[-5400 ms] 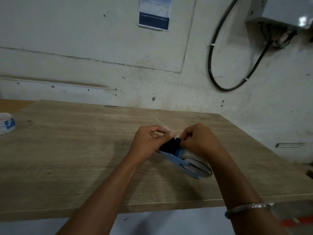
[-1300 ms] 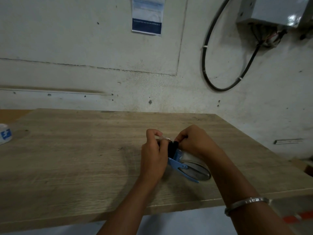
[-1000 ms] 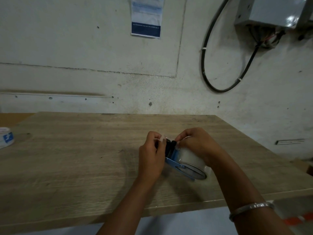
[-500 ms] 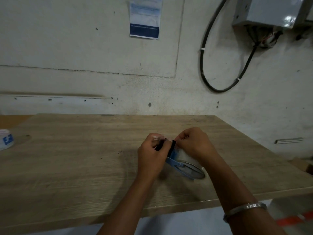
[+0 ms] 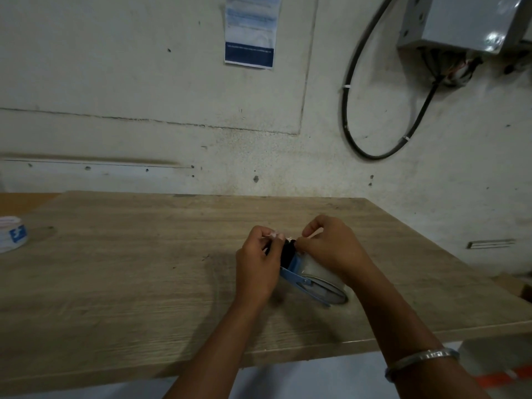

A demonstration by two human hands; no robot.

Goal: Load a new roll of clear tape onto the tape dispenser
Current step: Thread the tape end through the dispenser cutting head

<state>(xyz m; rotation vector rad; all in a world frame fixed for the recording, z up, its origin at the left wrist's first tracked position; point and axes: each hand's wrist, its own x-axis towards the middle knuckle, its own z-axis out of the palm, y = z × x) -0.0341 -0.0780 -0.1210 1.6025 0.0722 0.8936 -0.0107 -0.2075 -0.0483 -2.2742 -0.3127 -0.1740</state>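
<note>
A blue tape dispenser (image 5: 302, 282) with a black head rests on the wooden table (image 5: 129, 269), right of centre near the front edge. A clear tape roll (image 5: 319, 272) sits in its frame. My left hand (image 5: 257, 263) is closed around the black head from the left, thumb and forefinger pinching at its top. My right hand (image 5: 331, 246) lies over the roll and pinches at the same spot from the right. The loose tape end between the fingertips is too small to make out.
A white tape roll with a blue mark (image 5: 13, 234) lies at the table's far left edge. A stained wall stands behind the table, with a black cable loop (image 5: 374, 151), a grey metal box (image 5: 466, 21) and a paper notice (image 5: 250, 30). A bangle circles my right wrist.
Both hands stay on the dispenser. In the last second the dispenser tilted down toward the table, and my fingertips drew closer together over its black head.
</note>
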